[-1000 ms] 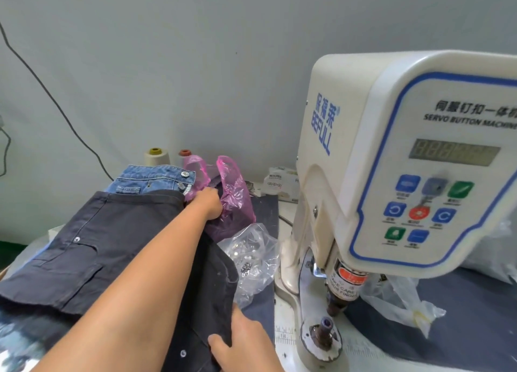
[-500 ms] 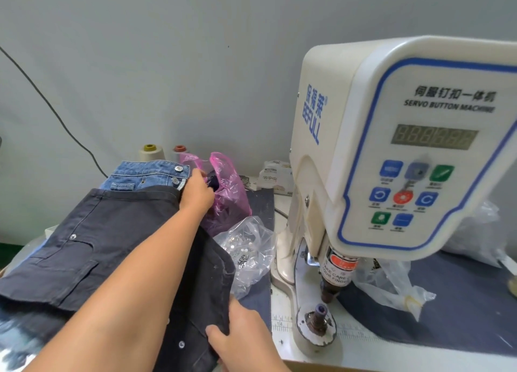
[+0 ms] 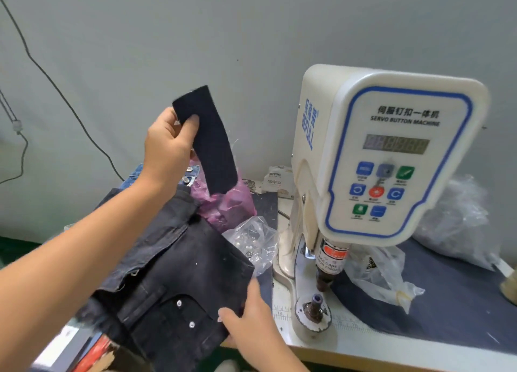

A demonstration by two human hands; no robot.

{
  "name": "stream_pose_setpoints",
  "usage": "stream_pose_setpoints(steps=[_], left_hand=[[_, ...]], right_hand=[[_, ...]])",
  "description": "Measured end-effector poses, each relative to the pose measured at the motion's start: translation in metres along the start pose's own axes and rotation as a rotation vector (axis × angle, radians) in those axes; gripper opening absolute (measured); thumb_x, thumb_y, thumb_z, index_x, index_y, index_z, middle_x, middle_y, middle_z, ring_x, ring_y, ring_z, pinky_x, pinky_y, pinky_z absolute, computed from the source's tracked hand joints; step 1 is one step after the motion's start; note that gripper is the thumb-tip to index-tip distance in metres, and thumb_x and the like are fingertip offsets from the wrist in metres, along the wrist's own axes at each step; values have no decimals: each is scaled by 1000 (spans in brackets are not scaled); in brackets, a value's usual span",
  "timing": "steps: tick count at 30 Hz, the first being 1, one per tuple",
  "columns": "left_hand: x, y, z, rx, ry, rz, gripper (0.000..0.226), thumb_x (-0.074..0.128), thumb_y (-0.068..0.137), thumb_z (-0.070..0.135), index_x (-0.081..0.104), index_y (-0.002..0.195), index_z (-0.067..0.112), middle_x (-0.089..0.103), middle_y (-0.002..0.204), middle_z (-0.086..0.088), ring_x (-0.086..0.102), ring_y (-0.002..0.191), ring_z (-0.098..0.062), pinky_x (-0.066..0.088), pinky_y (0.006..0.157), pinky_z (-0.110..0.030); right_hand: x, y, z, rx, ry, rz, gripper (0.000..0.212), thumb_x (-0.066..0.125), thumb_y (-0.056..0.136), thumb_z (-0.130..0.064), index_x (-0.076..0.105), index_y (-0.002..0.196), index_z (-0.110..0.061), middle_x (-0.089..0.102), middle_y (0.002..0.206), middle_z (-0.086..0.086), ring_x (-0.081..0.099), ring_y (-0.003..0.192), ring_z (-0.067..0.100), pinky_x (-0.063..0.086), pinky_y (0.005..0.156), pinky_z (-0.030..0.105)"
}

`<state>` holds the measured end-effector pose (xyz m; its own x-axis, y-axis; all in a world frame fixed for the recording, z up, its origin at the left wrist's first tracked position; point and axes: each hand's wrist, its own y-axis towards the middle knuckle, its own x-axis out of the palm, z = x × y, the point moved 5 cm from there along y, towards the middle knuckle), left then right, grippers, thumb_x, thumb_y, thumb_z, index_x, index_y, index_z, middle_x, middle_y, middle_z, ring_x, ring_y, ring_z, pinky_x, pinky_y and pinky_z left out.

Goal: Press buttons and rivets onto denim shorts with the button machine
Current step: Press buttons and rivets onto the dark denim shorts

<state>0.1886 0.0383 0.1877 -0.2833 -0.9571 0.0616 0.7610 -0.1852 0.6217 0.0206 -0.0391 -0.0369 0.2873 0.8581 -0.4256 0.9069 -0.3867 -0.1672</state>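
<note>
The left hand [image 3: 167, 148] pinches a dark strip [image 3: 207, 139] up high; the right hand [image 3: 249, 327] grips the shorts [image 3: 173, 273] beside the machine [image 3: 386, 153], ready to press.

The strip [image 3: 205, 139] pinched in the left hand [image 3: 167, 145] is dark, matt, fuzzy cloth. Under the right hand [image 3: 249, 324] the shorts [image 3: 173, 265] are coarse black denim with small shiny metal rivets [image 3: 179, 303]. Right of both hands the button machine [image 3: 391, 153] has a smooth, glossy cream plastic housing; its die [image 3: 314, 310] below is dull metal. Between the hands lie a crinkled pink plastic bag [image 3: 226, 206] and a clear, glossy one [image 3: 251, 240].
</note>
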Motion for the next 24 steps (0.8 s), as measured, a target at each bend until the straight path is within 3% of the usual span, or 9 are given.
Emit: stream_pose_setpoints(steps=[4, 8, 10, 12, 13, 15, 19, 22, 24], left_hand=[[-4, -23, 40, 38, 16, -63, 12, 52, 99, 12, 56, 92, 20, 63, 84, -11, 60, 74, -25, 51, 65, -40], [-4, -39, 40, -91, -80, -104, 14, 51, 99, 11, 60, 96, 22, 70, 74, 7, 64, 65, -13, 50, 58, -29], [-6, -51, 26, -164, -80, -100, 15, 51, 99, 11, 61, 96, 22, 70, 74, 7, 62, 65, -13, 47, 56, -28], [-11, -64, 7, -245, -70, -75, 15, 51, 99, 12, 61, 95, 22, 68, 77, -1, 59, 67, -19, 44, 58, -30], [-15, -69, -4, -295, -55, -58, 14, 51, 99, 12, 61, 95, 22, 68, 79, -3, 58, 69, -20, 44, 59, -30], [-26, -77, -27, -394, 1, -45, 13, 51, 98, 12, 59, 93, 21, 68, 79, 0, 59, 67, -14, 47, 54, -24], [-47, -84, -61, -494, 174, -60, 16, 55, 93, 4, 53, 89, 19, 62, 81, -1, 56, 61, -9, 45, 42, -16], [-57, -74, -69, -437, 299, -60, 23, 60, 88, 2, 53, 91, 23, 62, 89, 0, 60, 71, -11, 51, 50, -21], [-62, -61, -70, -349, 503, -74, 18, 66, 86, 11, 55, 96, 22, 62, 92, 3, 59, 79, -15, 51, 66, -29]], right_hand=[[-17, -15, -23, -134, 237, 118, 95, 62, 78, -48, -3, 147, -44, 15, 151, -13, 33, 134, 9, 34, 111, 39], [-40, -29, -66, -368, 388, 163, 90, 64, 62, -75, 8, 133, -69, 13, 151, -33, 12, 140, -9, 21, 114, 30], [-43, -29, -74, -408, 437, 35, 74, 69, 70, -59, 34, 134, -58, 38, 143, -26, 33, 133, -5, 34, 106, 26], [-40, -30, -71, -377, 497, -88, 31, 68, 78, -35, 65, 109, -37, 68, 114, -8, 62, 105, 6, 49, 85, 23], [-38, -30, -65, -335, 524, -106, 17, 66, 81, -26, 70, 97, -29, 72, 100, -1, 66, 91, 10, 52, 76, 22], [-34, -31, -46, -244, 573, -95, 11, 62, 88, -12, 69, 92, -20, 74, 91, 1, 69, 82, 11, 52, 68, 20], [-30, -25, -14, -98, 496, -61, 26, 56, 90, -3, 60, 107, -22, 73, 97, -5, 68, 91, 9, 49, 75, 20], [-32, -14, -5, -23, 420, 39, 21, 62, 87, -9, 59, 101, -24, 72, 86, -7, 68, 81, 4, 48, 67, 15], [-38, -4, -5, 17, 343, 150, 11, 69, 83, -16, 60, 89, -20, 69, 74, -7, 65, 72, 5, 45, 60, 12]])
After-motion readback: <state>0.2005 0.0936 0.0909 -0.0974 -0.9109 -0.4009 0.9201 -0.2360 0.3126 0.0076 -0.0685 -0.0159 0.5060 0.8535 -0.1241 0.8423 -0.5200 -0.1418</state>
